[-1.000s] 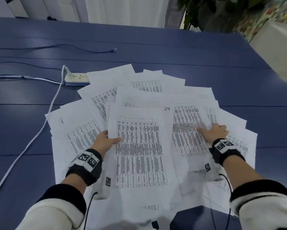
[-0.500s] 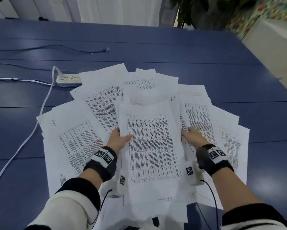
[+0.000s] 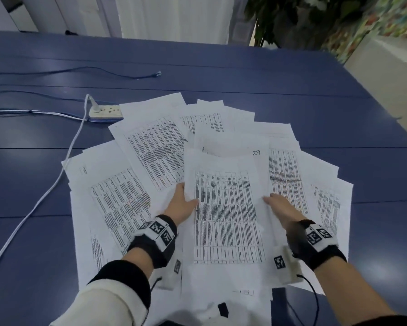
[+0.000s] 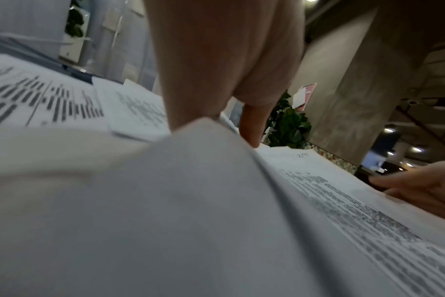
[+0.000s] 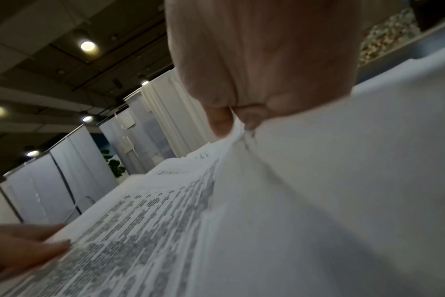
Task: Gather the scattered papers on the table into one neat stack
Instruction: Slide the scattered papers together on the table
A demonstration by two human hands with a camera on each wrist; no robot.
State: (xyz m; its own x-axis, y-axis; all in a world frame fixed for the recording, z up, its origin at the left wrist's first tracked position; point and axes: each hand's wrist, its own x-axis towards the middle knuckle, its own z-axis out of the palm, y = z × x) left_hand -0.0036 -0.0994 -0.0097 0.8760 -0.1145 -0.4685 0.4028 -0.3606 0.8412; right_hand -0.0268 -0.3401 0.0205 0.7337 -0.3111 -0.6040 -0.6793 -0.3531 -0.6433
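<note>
Left hand [image 3: 179, 206] and right hand [image 3: 283, 208] each pinch one side edge of the central printed sheet [image 3: 226, 215], loose papers [image 3: 117, 198] fanned beyond both.

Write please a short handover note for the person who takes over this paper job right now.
Left hand: thumb on top of the left edge of the middle bundle of white printed paper sheets, fingers hidden beneath.
Right hand: same grip on the bundle's right edge.
Other white printed sheets lie fanned on the blue table.
Done: a few sheets gathered in the middle.
Left: pull in the fanned sheets and square one stack.
</note>
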